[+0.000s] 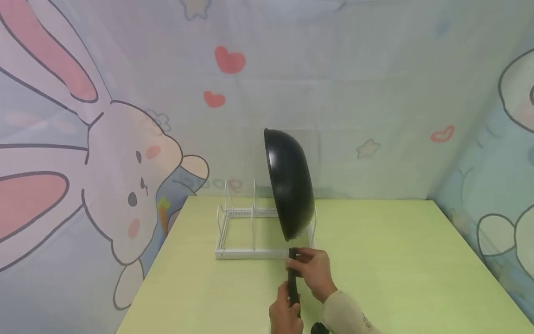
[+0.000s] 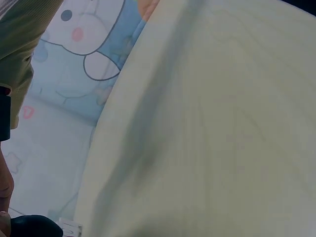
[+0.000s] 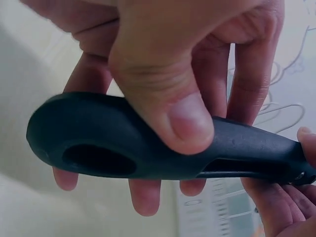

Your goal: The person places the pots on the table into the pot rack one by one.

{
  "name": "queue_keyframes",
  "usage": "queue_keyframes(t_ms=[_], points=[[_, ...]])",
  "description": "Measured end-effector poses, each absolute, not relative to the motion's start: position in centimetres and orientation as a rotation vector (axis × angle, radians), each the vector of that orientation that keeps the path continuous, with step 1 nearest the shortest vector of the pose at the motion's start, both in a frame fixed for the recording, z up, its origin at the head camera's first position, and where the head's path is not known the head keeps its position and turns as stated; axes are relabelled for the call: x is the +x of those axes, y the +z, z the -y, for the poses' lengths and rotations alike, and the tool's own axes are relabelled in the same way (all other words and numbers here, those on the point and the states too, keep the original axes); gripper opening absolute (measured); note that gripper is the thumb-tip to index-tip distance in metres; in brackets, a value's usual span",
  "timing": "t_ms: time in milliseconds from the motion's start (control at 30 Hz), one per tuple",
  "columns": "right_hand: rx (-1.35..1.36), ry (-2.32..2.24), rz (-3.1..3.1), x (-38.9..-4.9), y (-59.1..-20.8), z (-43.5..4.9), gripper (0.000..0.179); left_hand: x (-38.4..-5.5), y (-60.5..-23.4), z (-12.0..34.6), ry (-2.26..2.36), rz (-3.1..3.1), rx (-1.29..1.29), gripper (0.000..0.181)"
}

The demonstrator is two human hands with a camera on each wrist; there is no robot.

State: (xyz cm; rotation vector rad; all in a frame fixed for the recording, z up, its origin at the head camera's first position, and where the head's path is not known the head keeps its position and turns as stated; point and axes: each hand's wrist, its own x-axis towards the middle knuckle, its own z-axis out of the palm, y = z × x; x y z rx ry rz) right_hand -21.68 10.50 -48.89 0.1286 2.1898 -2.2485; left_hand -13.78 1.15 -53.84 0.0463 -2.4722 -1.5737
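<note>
A black wok [image 1: 289, 183] is held up on its side above the rear half of the table, its rounded underside facing right. Its dark handle [image 1: 294, 292] points down toward me. My right hand [image 1: 316, 272], reaching in from the right, pinches the handle close to the wok. Lower down, my left hand [image 1: 285, 311] grips the handle from the left. In the right wrist view the thumb lies across the handle [image 3: 237, 143], with fingers behind it and the other hand's fingers [image 3: 276, 207] at the right edge. The left wrist view hardly shows the hold.
A white wire rack [image 1: 250, 253] with upright hoops stands under and behind the wok. The yellow-green tabletop [image 1: 388, 260] extends to both sides. Cartoon-printed cloth [image 1: 367, 93] hangs around the back and sides. A black round object [image 1: 319, 328] shows at the bottom edge.
</note>
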Motion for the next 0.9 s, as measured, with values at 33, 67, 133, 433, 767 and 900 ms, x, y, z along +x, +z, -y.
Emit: queue_keyframes(t_ms=[33,67,133,433,767,900], points=[[0.126,-2.235,-2.191,-21.6,-49.3,-10.4,0.038,-13.7,-54.1,-1.0,-1.591,2.502,0.079,0.054],[0.127,-2.226,-2.189,-21.6,-49.8,-10.3,0.039,-13.7,-54.3,-0.8,-1.6,2.531,0.097,0.053],[0.134,-2.219,-2.185,-21.5,-50.5,-10.1,0.04,-13.7,-54.8,-0.6,-1.612,2.561,0.118,0.052],[0.146,-2.224,-2.188,-21.9,-51.1,-9.8,0.041,-14.6,-55.3,0.2,-1.588,2.561,0.055,0.047],[0.186,-2.217,-2.154,-21.9,-51.7,-9.6,0.041,-14.4,-55.6,0.5,-1.488,2.58,0.033,0.049],[0.197,-2.207,-2.153,-21.7,-52.1,-9.6,0.041,-14.2,-56.1,0.7,-1.469,2.589,0.013,0.05]])
